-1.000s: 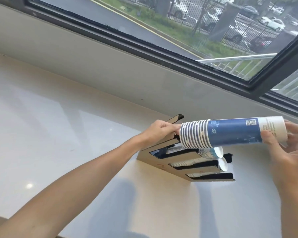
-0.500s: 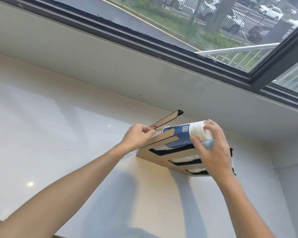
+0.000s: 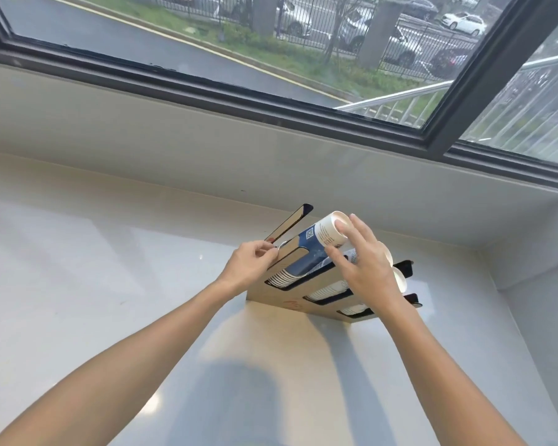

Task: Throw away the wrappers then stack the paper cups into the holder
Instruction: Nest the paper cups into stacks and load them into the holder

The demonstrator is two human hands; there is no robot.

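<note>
A wooden cup holder with black dividers stands on the white counter near the wall. A stack of blue-and-white paper cups lies tilted in its top slot, rims down, base end sticking up. My right hand rests on the stack's upper end, fingers curled around it. My left hand pinches the holder's top left edge beside the raised black divider. Two lower slots hold more cups, partly hidden by my right hand.
The white counter spreads left and toward me. A low wall and dark window frame run behind the holder. The counter ends in a corner wall at the right.
The cup stack has gone from level in the air to tilted down inside the holder's top slot. My right hand moved left with it. My left hand stayed on the holder.
</note>
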